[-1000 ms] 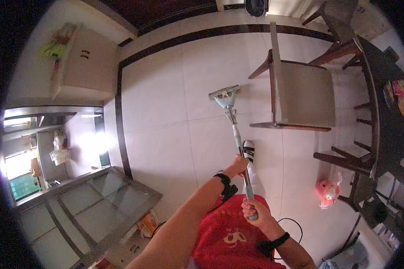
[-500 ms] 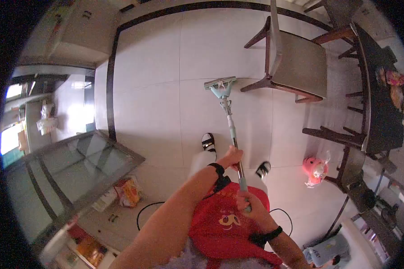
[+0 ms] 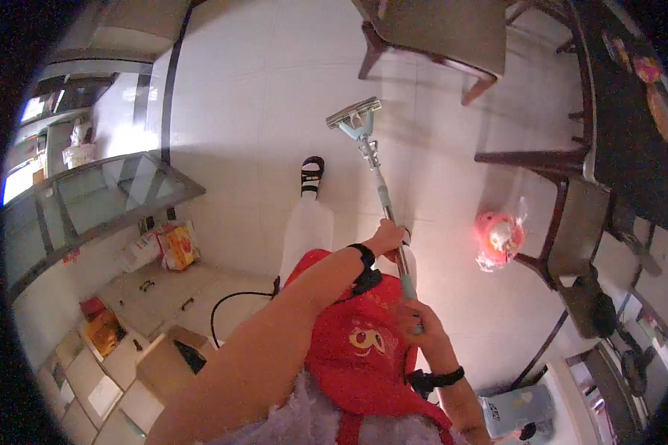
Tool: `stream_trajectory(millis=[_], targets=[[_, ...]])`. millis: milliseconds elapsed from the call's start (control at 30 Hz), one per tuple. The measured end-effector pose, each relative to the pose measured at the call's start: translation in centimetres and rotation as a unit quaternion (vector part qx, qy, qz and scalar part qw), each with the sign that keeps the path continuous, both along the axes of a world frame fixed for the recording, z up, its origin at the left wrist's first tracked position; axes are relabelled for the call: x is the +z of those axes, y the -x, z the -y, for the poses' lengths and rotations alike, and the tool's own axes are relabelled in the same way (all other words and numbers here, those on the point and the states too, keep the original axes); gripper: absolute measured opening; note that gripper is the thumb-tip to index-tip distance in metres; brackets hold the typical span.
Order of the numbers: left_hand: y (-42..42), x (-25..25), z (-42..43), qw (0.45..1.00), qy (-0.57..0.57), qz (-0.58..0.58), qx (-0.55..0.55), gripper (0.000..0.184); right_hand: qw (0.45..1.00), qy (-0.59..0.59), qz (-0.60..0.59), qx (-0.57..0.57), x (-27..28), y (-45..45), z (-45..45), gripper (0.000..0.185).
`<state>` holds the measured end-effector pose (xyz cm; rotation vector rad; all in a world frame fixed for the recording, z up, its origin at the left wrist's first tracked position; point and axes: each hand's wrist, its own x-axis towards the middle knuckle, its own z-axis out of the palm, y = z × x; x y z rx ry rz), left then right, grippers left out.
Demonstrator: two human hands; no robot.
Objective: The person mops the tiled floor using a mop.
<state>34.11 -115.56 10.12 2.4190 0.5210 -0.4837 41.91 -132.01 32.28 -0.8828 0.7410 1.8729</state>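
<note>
A mop (image 3: 372, 163) with a pale green frame and a flat, wide head (image 3: 354, 113) rests head-down on the light tiled floor. My left hand (image 3: 387, 239) is wrapped round the middle of its pole. Lower down, my right hand (image 3: 421, 323) grips the end of the handle, close to the red apron (image 3: 356, 345). Both wrists carry dark bands. One foot in a black sandal (image 3: 312, 176) stands left of the pole.
Chairs (image 3: 441, 33) stand ahead and by the dark table (image 3: 631, 126) at right. A red-pink bag-like item (image 3: 499, 236) lies on the floor at right. A glass-paned door (image 3: 96, 204), cabinet with packages (image 3: 178, 246) and open box (image 3: 172, 363) are at left.
The view has shifted backward, so the chair and table sit higher in frame. The mop is still held in both hands, and a sandalled foot shows left of it.
</note>
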Motion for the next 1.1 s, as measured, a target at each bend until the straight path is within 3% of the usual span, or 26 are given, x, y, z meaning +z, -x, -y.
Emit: stream_trajectory(millis=[67, 100, 133, 167, 200, 233, 267, 300, 367, 433, 467, 500, 567, 667, 700, 767, 800, 833, 867, 900, 933, 1000, 1033, 1100], targets=[[-1.8, -0.9, 5.4, 0.997, 0.016, 0.079, -0.012, 0.014, 0.996, -0.075, -0.014, -0.035, -0.1, -1.8, 5.5, 0.022], [-2.7, -3.3, 9.4, 0.998, 0.009, 0.061, 0.004, 0.014, 0.998, -0.038, -0.027, -0.034, 0.7, -2.2, 7.6, 0.021], [-3.7, -1.1, 11.4, 0.999, 0.003, 0.042, 0.02, 0.014, 0.999, -0.002, -0.041, -0.033, 1.7, -2.3, 9.6, 0.021], [-2.7, 1.4, 12.9, 0.997, -0.024, 0.051, -0.047, 0.015, 0.997, 0.035, -0.053, -0.032, 2.8, -2.2, 11.3, 0.02], [-2.5, 0.4, 16.0, 0.998, -0.014, 0.038, -0.043, 0.016, 0.998, 0.037, -0.05, -0.021, 4.0, -2.0, 12.8, 0.02], [-2.1, -6.6, 22.1, 0.999, 0.018, 0.039, -0.013, 0.015, 0.998, 0.038, -0.047, -0.009, 5.3, -1.7, 14.2, 0.019], [-1.7, -1.7, 21.3, 0.997, 0.047, 0.045, -0.05, 0.014, 0.998, 0.039, -0.044, 0.002, 6.5, -1.6, 15.1, 0.018], [-1.2, 4.0, 20.1, 0.992, 0.077, 0.051, -0.088, 0.012, 0.996, 0.023, 0.047, 0.076, 8.7, -1.6, 15.5, 0.019], [-1.1, 1.9, 26.0, 0.986, 0.148, 0.023, -0.071, 0.014, 0.949, -0.012, 0.227, 0.219, 13.5, -1.4, 15.5, 0.02], [-0.4, 3.9, 27.7, 0.982, 0.169, 0.051, -0.064, 0.019, 0.896, -0.08, 0.305, 0.313, 14.9, -1.2, 16.7, 0.011], [-0.1, 4.9, 27.8, 0.98, 0.18, 0.065, -0.061, 0.022, 0.916, -0.056, 0.262, 0.299, 15.0, -1.2, 16.6, 0.01], [0.1, 6.2, 27.2, 0.967, 0.24, 0.029, 0.076, 0.024, 0.932, -0.029, 0.22, 0.286, 15.2, -1.2, 16.4, 0.012], [0.9, 10.2, 24.7, 0.878, 0.357, -0.033, 0.316, 0.03, 0.98, 0.149, -0.039, 0.122, 14.8, -1.1, 14.6, 0.013], [3.1, 16.3, 16.5, 0.644, 0.503, -0.061, 0.573, 0.034, 0.972, 0.109, 0.027, 0.205, 14.1, 1.5, 10.5, 0.012], [4.0, 14.4, 15.4, 0.705, 0.401, -0.059, 0.581, 0.03, 0.982, 0.049, 0.042, 0.178, 12.6, 2.7, 10.4, 0.011], [7.1, 10.2, 11.7, 0.686, 0.389, 0.008, 0.615, 0.032, 0.981, 0.057, 0.03, 0.182, 8.1, 4.9, 7.3, 0.011], [8.5, 10.0, 7.8, 0.702, 0.359, 0.003, 0.614, 0.033, 0.981, 0.062, 0.025, 0.185, 6.2, 6.0, 4.6, 0.011], [9.8, 10.0, 3.9, 0.718, 0.329, -0.002, 0.613, 0.035, 0.964, 0.03, 0.119, 0.236, 4.8, 7.2, 1.6, 0.016], [11.1, 9.9, -0.1, 0.732, 0.299, -0.009, 0.612, 0.037, 0.963, 0.011, 0.133, 0.233, 3.2, 8.5, -1.8, 0.015], [11.8, 6.0, -2.8, 0.719, 0.28, 0.018, 0.636, 0.034, 0.962, -0.007, 0.147, 0.229, 1.7, 9.7, -5.1, 0.015], [12.5, 2.4, -5.1, 0.689, 0.312, 0.041, 0.653, 0.032, 0.982, -0.008, 0.082, 0.172, 0.1, 10.9, -8.0, 0.009], [15.1, 2.0, -10.9, 0.647, 0.372, 0.06, 0.663, 0.027, 0.99, -0.058, 0.071, 0.111, -3.3, 13.6, -12.0, 0.013], [16.7, 1.5, -12.8, 0.635, 0.403, 0.056, 0.656, 0.025, 0.995, -0.056, -0.015, 0.085, -4.9, 14.9, -13.5, 0.016], [19.7, 0.1, -14.9, 0.708, 0.349, 0.03, 0.613, 0.02, 0.982, -0.047, -0.184, 0.023, -7.5, 17.6, -15.5, 0.02]])
